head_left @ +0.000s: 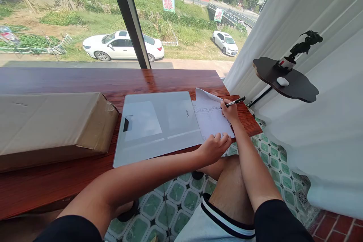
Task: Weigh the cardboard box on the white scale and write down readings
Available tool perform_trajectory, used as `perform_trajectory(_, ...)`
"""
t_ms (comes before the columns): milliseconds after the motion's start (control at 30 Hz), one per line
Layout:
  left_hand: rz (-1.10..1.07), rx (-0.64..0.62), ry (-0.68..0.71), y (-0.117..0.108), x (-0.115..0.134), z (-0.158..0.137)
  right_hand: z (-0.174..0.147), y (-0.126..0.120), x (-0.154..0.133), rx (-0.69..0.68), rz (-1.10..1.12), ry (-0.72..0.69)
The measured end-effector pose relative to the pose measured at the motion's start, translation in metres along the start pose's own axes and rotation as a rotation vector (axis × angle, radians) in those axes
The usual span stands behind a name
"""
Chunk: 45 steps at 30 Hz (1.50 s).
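Right hand [230,111]: fingers gripping pen [236,101] at paper [211,120]. Left hand [216,145], seven o'clock of right: fingers curled; any hold cannot be told.

Cardboard box [48,121]: left end cut off by frame edge; contents hidden. Desk [176,79]: also runs out of frame at left. Paper [212,121]: handwriting [208,110] too small to read. Pen [238,100]: grip section hidden by fingers of right hand [229,110]. Left hand [214,146]: palm hidden; contact with paper cannot be told. Silver panel [159,124]: lettering [187,114] too small to read. Nearer white car [119,46]: middle hidden behind window post [129,15]. Curtain [334,121]: cut off at right.
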State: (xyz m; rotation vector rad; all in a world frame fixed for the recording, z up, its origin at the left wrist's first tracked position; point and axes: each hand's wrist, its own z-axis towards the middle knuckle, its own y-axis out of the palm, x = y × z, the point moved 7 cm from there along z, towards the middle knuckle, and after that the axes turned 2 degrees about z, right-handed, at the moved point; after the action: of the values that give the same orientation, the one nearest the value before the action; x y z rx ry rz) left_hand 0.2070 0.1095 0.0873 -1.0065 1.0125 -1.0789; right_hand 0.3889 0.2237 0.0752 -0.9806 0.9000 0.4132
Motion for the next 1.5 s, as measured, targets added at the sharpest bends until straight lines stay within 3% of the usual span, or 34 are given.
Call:
perform_trajectory(600, 0.001, 0.006, 0.006, 0.000, 0.000, 0.000, -0.001, -0.004, -0.003, 0.041, -0.068, 0.059)
perform_trajectory(867, 0.015, 0.013, 0.008, -0.001, 0.000, 0.000, -0.004, -0.020, -0.028, 0.135, -0.191, -0.054)
perform_trajectory(1167, 0.018, 0.013, -0.001, 0.002, 0.001, -0.001, -0.001, -0.008, -0.050, 0.050, -0.273, -0.036)
perform_trajectory(1500, -0.006, -0.044, 0.002, 0.004, -0.001, 0.000, 0.007, 0.010, -0.039, -0.026, -0.399, 0.076)
